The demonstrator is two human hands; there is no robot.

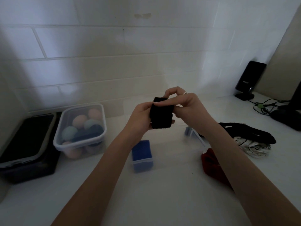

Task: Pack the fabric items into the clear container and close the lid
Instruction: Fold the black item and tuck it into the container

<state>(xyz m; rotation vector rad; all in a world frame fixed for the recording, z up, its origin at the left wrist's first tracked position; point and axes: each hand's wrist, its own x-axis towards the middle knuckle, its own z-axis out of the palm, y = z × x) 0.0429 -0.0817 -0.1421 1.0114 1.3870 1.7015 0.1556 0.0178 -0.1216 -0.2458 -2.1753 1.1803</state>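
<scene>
Both hands hold a folded black fabric piece (161, 114) above the white counter. My left hand (140, 118) grips its left side with the thumb on top. My right hand (184, 103) pinches its upper right edge. Below them a small clear container (143, 163) stands open with a blue fabric item (141, 150) inside. What looks like its clear lid (194, 135) lies to the right, partly hidden by my right forearm. A red fabric item (211, 165), a black fabric strap (247, 132) and a white patterned cloth (251, 146) lie on the right.
A larger lidded clear tub (79, 128) with pastel balls stands at the left, next to a dark bin (27, 147) with a grey-rimmed lid. A black speaker (249, 80), cables (263, 106) and a monitor base sit at the back right. A tiled wall is close behind.
</scene>
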